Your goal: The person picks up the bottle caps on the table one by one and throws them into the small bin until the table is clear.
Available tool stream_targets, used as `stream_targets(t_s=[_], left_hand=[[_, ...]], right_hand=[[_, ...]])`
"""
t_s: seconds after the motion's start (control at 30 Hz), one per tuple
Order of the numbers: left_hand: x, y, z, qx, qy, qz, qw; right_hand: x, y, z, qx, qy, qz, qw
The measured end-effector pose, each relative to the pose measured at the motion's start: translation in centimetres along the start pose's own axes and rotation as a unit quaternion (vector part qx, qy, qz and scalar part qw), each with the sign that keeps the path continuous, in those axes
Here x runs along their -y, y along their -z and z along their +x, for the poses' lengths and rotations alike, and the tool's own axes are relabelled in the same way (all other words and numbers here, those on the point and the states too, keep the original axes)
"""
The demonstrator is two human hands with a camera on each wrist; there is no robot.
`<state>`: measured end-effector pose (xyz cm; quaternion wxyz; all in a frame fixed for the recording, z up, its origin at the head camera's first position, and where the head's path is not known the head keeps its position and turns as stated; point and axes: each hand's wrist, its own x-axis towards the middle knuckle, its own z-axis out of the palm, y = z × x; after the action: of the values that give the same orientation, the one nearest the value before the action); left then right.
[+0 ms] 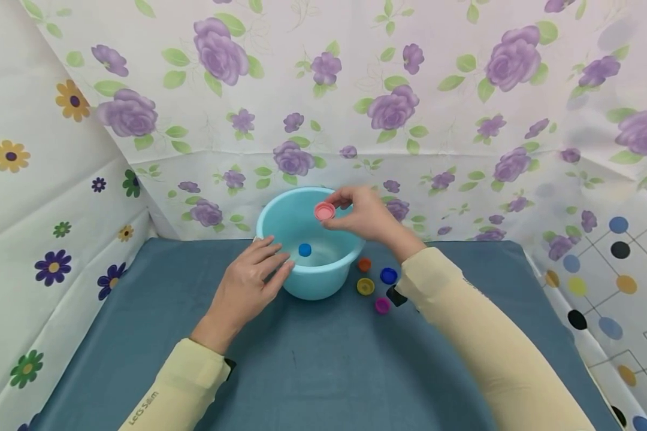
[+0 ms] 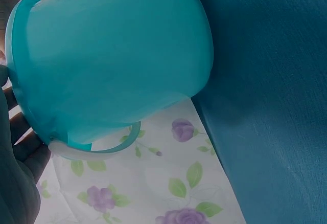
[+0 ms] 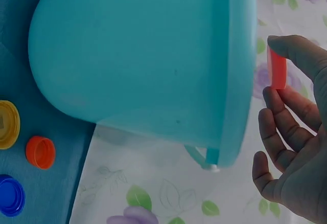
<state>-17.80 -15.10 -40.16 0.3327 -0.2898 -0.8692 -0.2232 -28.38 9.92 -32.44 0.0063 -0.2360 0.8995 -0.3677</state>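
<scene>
A light blue plastic bucket (image 1: 315,284) stands at the back of the blue cloth, with a blue bottle cap (image 1: 304,250) inside on its bottom. Above the bucket's opening, near the right rim, my right hand (image 1: 363,214) pinches a coral-red bottle cap (image 1: 324,211) between thumb and fingertips. The right wrist view shows this cap (image 3: 277,68) edge-on, the other fingers loosely bent. My left hand (image 1: 250,281) rests against the bucket's left rim with relaxed fingers; in the left wrist view its fingers (image 2: 30,150) touch the rim beside the handle (image 2: 97,155).
Right of the bucket lie an orange cap (image 1: 364,264), a yellow cap (image 1: 365,287), a dark blue cap (image 1: 389,275) and a magenta cap (image 1: 382,306). A small black object (image 1: 396,296) shows by the right sleeve. Flowered sheeting (image 1: 323,120) rises behind the cloth (image 1: 323,371).
</scene>
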Motion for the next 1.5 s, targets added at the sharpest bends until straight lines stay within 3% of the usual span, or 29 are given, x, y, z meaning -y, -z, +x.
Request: stream_targets(t_s=[0.57, 0.83, 1.5], left_hand=[[0.0, -0.1, 0.0, 0.002, 0.002, 0.005, 1.0], [0.0, -0.2, 0.0, -0.005, -0.002, 0.002, 1.0], [0.0, 0.0, 0.0, 0.0, 0.0, 0.004, 1.0]], right_hand=[[0.6, -2.2, 0.9, 0.049, 0.009, -0.039, 0.998], [0.8, -2.8, 1.0, 0.069, -0.008, -0.057, 0.996], [0.4, -2.8, 1.2, 0.074, -0.014, -0.069, 0.995]])
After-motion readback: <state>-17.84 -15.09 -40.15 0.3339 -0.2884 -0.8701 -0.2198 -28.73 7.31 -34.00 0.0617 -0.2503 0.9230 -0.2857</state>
